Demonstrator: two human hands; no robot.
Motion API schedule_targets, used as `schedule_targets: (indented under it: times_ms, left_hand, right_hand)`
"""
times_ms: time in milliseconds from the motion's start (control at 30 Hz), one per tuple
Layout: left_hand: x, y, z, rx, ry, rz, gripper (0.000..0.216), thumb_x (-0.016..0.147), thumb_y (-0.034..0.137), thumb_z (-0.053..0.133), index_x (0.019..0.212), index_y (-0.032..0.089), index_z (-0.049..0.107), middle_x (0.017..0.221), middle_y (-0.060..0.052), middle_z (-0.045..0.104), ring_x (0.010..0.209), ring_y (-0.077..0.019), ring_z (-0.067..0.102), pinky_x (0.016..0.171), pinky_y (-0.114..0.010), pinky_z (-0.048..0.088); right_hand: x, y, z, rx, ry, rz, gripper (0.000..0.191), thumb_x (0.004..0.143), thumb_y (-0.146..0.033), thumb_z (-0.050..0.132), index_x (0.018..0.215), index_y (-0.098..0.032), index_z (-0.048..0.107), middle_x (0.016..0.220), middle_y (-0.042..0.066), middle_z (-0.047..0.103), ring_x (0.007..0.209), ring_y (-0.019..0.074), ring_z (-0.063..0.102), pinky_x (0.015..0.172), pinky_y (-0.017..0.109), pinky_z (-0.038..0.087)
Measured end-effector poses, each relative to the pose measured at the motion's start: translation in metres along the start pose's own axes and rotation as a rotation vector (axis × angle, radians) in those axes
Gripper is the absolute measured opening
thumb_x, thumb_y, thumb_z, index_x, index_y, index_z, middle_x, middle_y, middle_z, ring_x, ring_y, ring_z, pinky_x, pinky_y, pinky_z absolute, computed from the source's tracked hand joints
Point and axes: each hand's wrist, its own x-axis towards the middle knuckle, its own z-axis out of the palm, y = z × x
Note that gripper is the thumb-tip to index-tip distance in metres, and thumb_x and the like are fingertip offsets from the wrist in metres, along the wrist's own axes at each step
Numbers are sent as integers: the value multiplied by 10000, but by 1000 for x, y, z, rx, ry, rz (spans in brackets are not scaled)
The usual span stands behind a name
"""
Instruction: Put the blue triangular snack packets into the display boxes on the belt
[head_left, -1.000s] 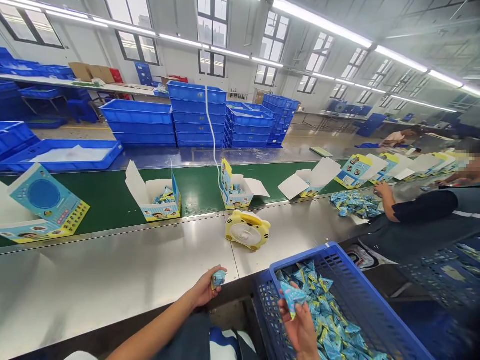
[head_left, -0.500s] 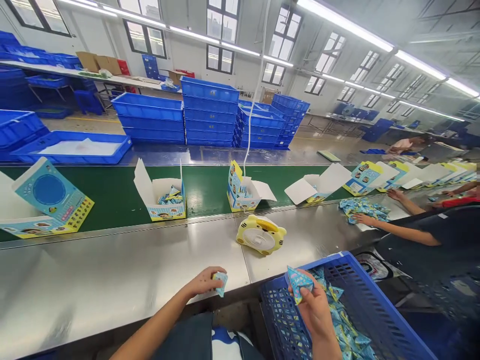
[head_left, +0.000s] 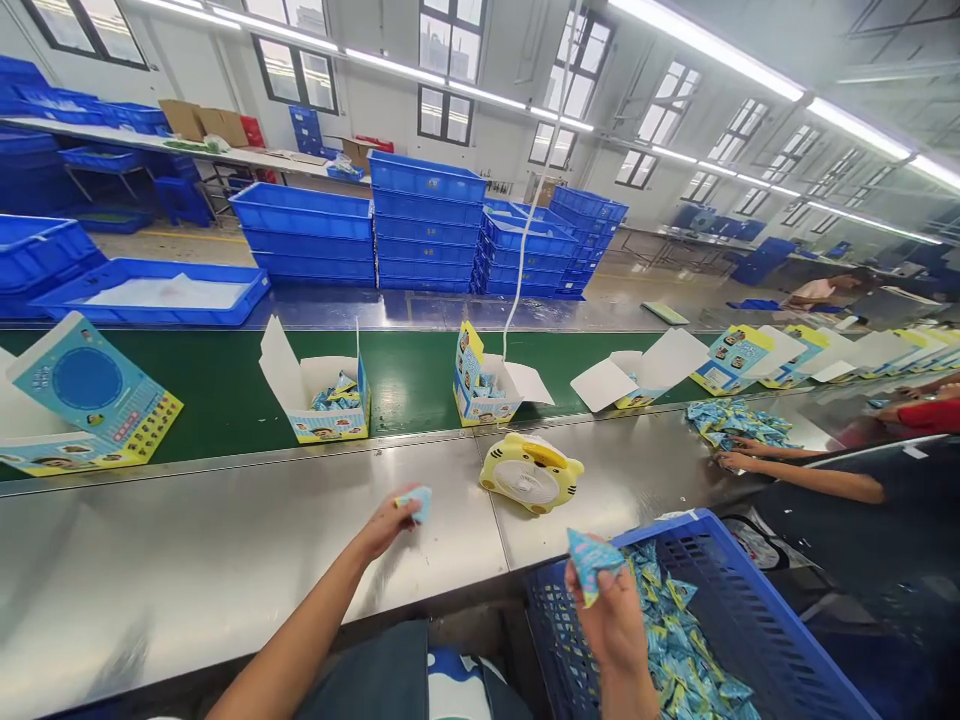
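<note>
My left hand (head_left: 384, 528) is closed on a small blue triangular packet (head_left: 417, 503), held above the metal worktop (head_left: 247, 540). A second blue triangular packet (head_left: 591, 558) with pink marks sits in the closed fingers of my right hand (head_left: 613, 612). That hand is over the near left corner of a blue plastic crate (head_left: 787, 617), where many similar packets (head_left: 686, 640) lie heaped. Beyond my left hand, an open printed carton (head_left: 334, 427) with packets inside stands on the green conveyor belt (head_left: 409, 385). Another open carton (head_left: 480, 410) with packets stands to its right.
A yellow animal-faced fan (head_left: 531, 475) stands on the worktop between my hands and the belt. At the right, a co-worker's hands (head_left: 739, 458) touch a pile of packets (head_left: 731, 420). Stacked blue bins (head_left: 427, 230) stand behind the belt; a white cord (head_left: 520, 270) hangs down.
My left hand has moved forward and left over the worktop with its packet. My right hand has shifted slightly left, still holding its packet. The cartons at left have slid slightly left.
</note>
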Motion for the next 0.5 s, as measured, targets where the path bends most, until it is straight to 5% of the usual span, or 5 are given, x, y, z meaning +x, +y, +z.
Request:
schedule_targets:
  times_ms: [67,233,333,400,500]
  left_hand:
    - [-1,-9,9,49,-52,-80,587,568,249,985,1092,103,767,773,-63,702,640,-172,621,511,-248,434]
    - [7,-11,21,2,-24,-38,534,725,450,889,1162,182,741,847,-21,695,697,-124,603,600,-219,469]
    - [15,-3,23,19,-61,-72,577,619,305,968,1122,121,753,811,-50,703,685,-156,615,562,-242,455]
    - [19,-1,25,-14,-54,-55,546,650,359,950,1104,133,750,813,-40,698,687,-145,607,580,-243,464]
    - [21,-4,33,-65,-31,-20,519,693,426,917,1101,159,737,803,-13,684,686,-125,590,605,-236,473]
  right_hand:
    - [4,-9,-2,78,31,-21,492,715,-571,871,1123,-316,770,800,12,727,643,163,612,582,294,526]
    - [7,-12,-7,-319,-125,43,500,623,-454,960,1054,-247,813,983,86,784,873,248,686,766,358,577]
    - [9,-12,-13,-191,-29,-2,504,684,-513,909,1105,-263,789,911,61,762,784,224,660,727,367,573]
    - [11,-15,-19,-94,24,-28,495,734,-557,860,1132,-277,769,800,25,718,671,188,605,664,351,554]
    - [10,-19,-30,-231,-16,-5,488,700,-463,915,1117,-250,777,972,61,765,840,220,671,793,359,572]
